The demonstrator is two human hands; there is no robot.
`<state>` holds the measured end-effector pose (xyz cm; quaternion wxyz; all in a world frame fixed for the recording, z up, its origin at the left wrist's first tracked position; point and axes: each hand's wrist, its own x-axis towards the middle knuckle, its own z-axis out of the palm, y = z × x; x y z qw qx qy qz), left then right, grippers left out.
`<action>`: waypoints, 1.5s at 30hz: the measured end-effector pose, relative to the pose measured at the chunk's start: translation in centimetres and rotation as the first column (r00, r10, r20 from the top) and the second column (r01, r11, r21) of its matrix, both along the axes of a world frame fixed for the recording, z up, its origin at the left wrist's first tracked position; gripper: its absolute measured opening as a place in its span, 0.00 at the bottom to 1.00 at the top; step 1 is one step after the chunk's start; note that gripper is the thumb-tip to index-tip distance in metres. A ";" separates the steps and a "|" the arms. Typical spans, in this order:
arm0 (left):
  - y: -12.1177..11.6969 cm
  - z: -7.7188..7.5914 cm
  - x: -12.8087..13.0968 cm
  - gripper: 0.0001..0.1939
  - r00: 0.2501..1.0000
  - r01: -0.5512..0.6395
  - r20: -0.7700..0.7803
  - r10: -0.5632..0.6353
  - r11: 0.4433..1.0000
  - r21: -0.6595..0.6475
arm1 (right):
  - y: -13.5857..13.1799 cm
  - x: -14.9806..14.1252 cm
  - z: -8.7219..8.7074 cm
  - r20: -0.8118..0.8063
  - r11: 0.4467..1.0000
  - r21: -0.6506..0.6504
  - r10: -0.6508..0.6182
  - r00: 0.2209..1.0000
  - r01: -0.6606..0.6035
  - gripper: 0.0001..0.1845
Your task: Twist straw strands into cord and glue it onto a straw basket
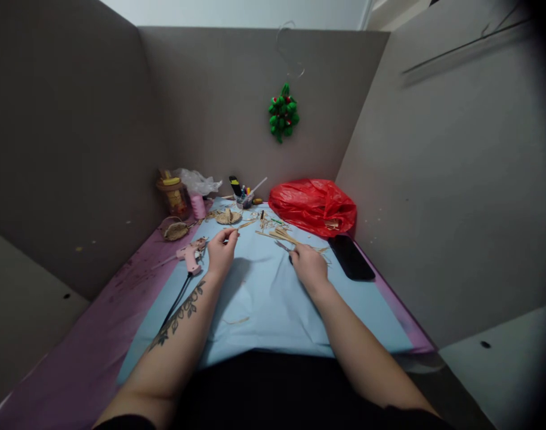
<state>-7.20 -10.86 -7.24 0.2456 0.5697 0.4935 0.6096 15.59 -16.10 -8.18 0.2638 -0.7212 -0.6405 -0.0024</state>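
My left hand (222, 249) is closed in a pinch above the blue sheet (264, 292). A thin straw strip (246, 225) shows at its fingertips; whether the fingers grip it or it lies behind them is hard to make out. My right hand (309, 266) is wrapped round a pair of scissors (282, 245), blades pointing up and left. Just beyond the scissors lies a bundle of dry straw strips (284, 235). Near my left hand, a round woven straw piece (228, 217) rests on the sheet.
A pink glue gun (191, 258) with a black cord lies at left, near a small woven basket (176, 230), a jar (174, 197) and a pink thread spool (198, 206). A pen holder (244, 200), red plastic bag (312, 206) and black phone (351, 258) border the work area.
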 end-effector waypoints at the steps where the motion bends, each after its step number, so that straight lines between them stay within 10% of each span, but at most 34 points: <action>1: 0.0 0.0 0.0 0.15 1.000 0.002 0.001 -0.002 1.000 -0.003 | -0.4 -0.8 0.2 -0.034 0.998 0.012 0.064 0.997 -0.063 0.10; 3: 0.0 0.0 0.1 0.15 1.000 0.004 0.004 -0.004 1.000 -0.008 | -1.7 -2.9 0.6 -0.136 0.932 0.002 0.358 0.924 -0.361 0.08; 6: 0.0 0.0 0.1 0.15 1.000 0.009 0.004 -0.009 1.000 -0.009 | -4.2 -6.9 0.5 -0.159 0.526 -0.058 0.834 0.528 -0.848 0.16; 8: 0.0 0.0 0.0 0.15 1.000 0.006 0.007 -0.006 1.000 -0.007 | -5.7 -9.3 0.2 -0.029 0.421 -0.180 0.901 0.433 -0.889 0.24; 20: 0.3 -0.4 -0.1 0.17 0.996 0.034 0.088 -0.029 0.998 -0.058 | -4.2 -7.9 0.9 0.025 0.418 -0.387 0.896 0.444 -0.822 0.05; 23: 0.3 -0.5 -0.1 0.16 0.996 0.045 0.082 -0.041 0.997 -0.055 | -0.4 -5.2 2.7 -0.070 0.602 -0.213 0.777 0.626 -0.770 0.05; 25: 0.1 -0.5 0.0 0.17 0.996 0.061 0.074 -0.058 0.997 -0.052 | 2.5 -3.2 3.7 -0.104 0.833 -0.073 0.540 0.835 -0.548 0.09; 27: -0.1 -0.4 0.1 0.17 0.994 0.083 0.074 -0.079 0.995 -0.052 | 4.7 -1.9 4.1 -0.190 0.951 0.131 0.303 0.934 -0.281 0.11; 29: -0.3 -0.3 0.3 0.17 0.989 0.119 0.091 -0.113 0.991 -0.064 | 5.7 -1.6 3.7 -0.343 0.939 0.235 0.323 0.882 -0.252 0.14; 36: -0.6 -0.2 1.2 0.16 0.926 0.351 0.207 -0.315 0.921 -0.170 | 4.4 -5.7 0.9 -0.878 0.828 0.305 0.436 0.199 -0.470 0.21; 45: -1.4 -0.5 2.2 0.15 0.908 0.410 0.158 -0.388 0.900 -0.148 | 4.3 -7.4 0.0 -0.910 0.891 0.328 0.387 0.147 -0.314 0.12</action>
